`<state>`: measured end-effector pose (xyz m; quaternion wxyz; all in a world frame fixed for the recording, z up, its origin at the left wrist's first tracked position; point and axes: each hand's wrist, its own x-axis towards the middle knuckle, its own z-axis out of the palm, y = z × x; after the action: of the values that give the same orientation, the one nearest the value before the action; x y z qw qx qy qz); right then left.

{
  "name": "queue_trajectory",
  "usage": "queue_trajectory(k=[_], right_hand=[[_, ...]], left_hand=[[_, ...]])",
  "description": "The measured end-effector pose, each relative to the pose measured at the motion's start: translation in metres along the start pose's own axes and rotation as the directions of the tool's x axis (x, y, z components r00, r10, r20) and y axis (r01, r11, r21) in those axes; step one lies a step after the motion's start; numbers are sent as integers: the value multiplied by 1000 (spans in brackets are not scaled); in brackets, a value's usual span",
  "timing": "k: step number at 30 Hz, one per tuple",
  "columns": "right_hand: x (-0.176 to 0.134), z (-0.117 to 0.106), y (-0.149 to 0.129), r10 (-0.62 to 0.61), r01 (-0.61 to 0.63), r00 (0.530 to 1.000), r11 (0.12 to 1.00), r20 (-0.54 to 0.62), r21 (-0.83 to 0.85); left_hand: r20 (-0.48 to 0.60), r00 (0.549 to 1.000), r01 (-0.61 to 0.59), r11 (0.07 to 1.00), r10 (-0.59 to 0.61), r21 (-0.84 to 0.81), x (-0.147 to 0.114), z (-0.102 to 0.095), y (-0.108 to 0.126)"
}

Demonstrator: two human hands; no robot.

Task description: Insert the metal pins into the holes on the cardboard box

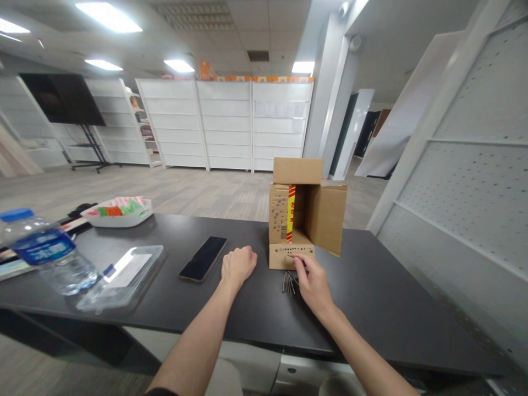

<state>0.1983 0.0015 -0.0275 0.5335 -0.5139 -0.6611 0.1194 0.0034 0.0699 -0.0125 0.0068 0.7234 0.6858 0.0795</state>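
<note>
My left hand (239, 265) rests on the dark table as a loose fist; I see nothing in it. With thumb and forefinger, my right hand (312, 279) pinches a thin nail (291, 256), its tip pointing left at the cardboard box's lower front flap (277, 260). Whether the tip touches the cardboard, I cannot tell. A row of small dark holes runs along that flap. The cardboard box (279, 212) stands open towards me, its left front panel dotted with round marks. Just below the flap, several loose nails (287, 282) lie in a small bunch beside my right hand.
A black phone (203, 259) lies left of my left hand. Farther left are a clear plastic case (124, 280), a water bottle (45, 250) and a white basket (119, 219) with colourful contents. A perforated panel (474, 148) rises at the right.
</note>
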Motion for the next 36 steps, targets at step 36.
queue_trajectory(k=[36], right_hand=[[36,20,18,-91,95,995,983,32,-156]], left_hand=[[24,1000,9,1000,-9,0,-1,-2,1]])
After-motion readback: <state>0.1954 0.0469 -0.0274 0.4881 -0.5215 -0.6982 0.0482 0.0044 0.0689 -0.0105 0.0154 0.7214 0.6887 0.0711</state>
